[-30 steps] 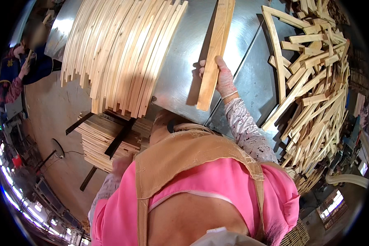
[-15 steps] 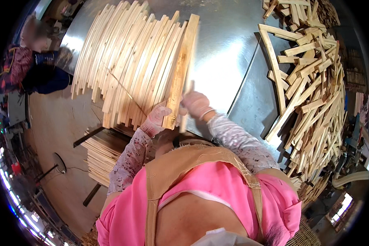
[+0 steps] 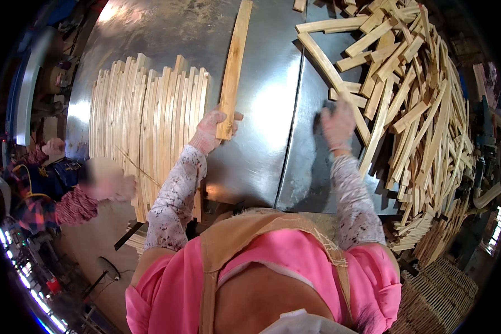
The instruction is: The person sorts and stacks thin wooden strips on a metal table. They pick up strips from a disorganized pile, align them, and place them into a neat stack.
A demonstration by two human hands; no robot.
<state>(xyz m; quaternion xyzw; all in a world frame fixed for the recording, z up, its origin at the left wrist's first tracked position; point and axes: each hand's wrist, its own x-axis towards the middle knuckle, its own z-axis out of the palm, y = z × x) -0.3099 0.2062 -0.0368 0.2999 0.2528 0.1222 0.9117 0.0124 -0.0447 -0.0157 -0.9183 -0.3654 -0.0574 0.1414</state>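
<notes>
Wooden plank (image 3: 232,67) lies on the steel bench (image 3: 273,111), just right of the fanned row of thin strips (image 3: 147,122), its long axis running away from the person, far end tilted slightly right. Left hand (image 3: 212,127) fingers close on its near end. Right hand (image 3: 337,123) rests flat, fingers spread, holding nothing, beside the jumbled offcut heap (image 3: 417,111). Many strips stand sorted; the heap looks largely unsorted.

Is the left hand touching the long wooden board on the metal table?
Touching. The head view shows the gloved left hand wrapped around the near end of the long wooden board, fingers over its edge.
</notes>
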